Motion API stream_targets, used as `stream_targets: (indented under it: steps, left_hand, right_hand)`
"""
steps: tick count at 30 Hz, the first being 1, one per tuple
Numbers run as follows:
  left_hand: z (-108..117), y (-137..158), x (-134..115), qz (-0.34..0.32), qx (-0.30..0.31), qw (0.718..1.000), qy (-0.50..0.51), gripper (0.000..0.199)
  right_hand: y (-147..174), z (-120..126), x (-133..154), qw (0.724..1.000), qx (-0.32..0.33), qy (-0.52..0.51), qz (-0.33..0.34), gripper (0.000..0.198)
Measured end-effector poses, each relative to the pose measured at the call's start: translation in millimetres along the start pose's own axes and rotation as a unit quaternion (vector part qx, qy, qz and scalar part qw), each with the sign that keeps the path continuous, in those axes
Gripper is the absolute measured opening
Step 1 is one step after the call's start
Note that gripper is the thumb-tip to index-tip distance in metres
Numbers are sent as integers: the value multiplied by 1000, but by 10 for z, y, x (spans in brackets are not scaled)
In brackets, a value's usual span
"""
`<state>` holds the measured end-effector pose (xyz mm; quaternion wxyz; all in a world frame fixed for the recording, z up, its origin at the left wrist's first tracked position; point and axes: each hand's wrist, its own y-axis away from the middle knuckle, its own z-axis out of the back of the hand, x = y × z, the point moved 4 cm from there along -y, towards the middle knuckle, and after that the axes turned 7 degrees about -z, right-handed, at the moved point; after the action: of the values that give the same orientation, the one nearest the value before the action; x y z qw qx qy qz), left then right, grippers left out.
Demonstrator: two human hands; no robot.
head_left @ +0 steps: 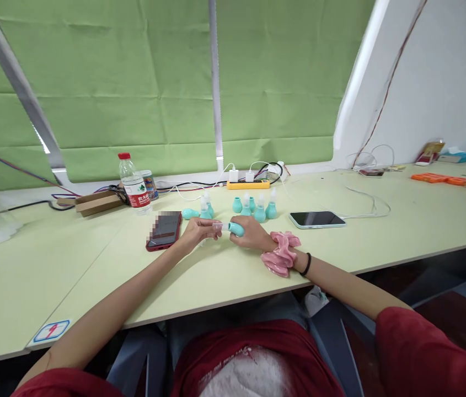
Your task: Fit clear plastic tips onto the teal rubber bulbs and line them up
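Note:
Between my two hands is a small teal rubber bulb [236,229] with a clear plastic nozzle [221,226] at its left end, held sideways just above the table. My right hand [251,232] is wrapped round the bulb. My left hand [200,231] pinches the clear nozzle between its fingers. Behind my hands stand several more teal bulbs [260,213], most with clear tips pointing up. Another teal bulb [190,213] lies on its side beyond my left hand. On my right wrist sit a pink scrunchie [281,253] and a thin black band.
A red-cased phone [165,230] lies left of my hands, a second phone [317,219] to the right. Farther back are a water bottle [135,187], a can [149,184], a cardboard tray [101,203] and a yellow power strip [248,184] with cables. Orange tools [450,180] lie far right.

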<state>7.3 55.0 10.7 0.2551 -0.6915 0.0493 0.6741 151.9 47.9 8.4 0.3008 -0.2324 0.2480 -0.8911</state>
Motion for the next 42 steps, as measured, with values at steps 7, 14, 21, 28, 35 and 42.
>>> stream_targets:
  steps: [7,14,21,28,35,42]
  left_hand:
    - [-23,29,10,-1,0,999,-50,29]
    - [-15,24,60,5,22,998,-50,30]
    - [-57,16,54,-26,27,993,-115,31]
    - [-87,23,17,-49,3,988,-147,35]
    - [-130,28,3,-63,25,981,-181,37]
    - [54,-65,-92,-99,1,971,-220,36]
  right_hand:
    - [34,-38,2,992,29,124,-5,13]
    - [39,-25,58,982,55,179,-7,18]
    - [63,-13,60,990,50,130,-34,13]
    - [40,-10,-1,991,78,-88,-67,9]
    - [14,-68,-81,959,165,-210,-91,13]
    - [-30,-68,-38,969,53,-210,-123,25]
